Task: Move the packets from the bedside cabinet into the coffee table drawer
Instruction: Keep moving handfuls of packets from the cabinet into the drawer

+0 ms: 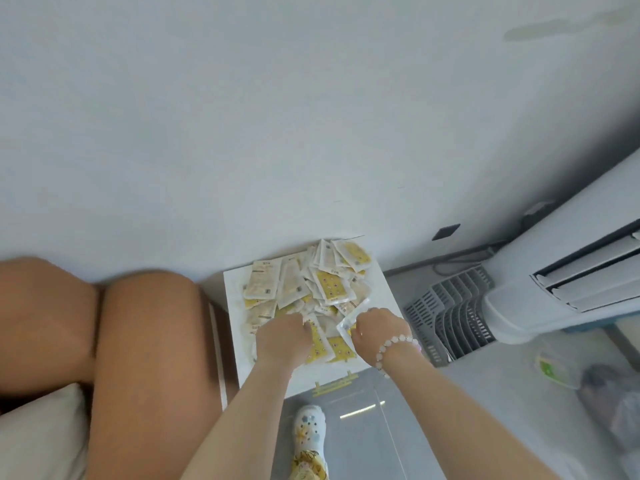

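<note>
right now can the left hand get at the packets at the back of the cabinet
Probably yes: the left hand rests on the near packets, and only other loose ones lie between it and the back row.

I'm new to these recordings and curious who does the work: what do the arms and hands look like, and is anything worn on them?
Two bare human forearms, with no sleeves, gloves or cables in sight. The left hand wears nothing that shows. The right hand has a bracelet of round, pale, pearly beads at its wrist. No rings can be made out.
</note>
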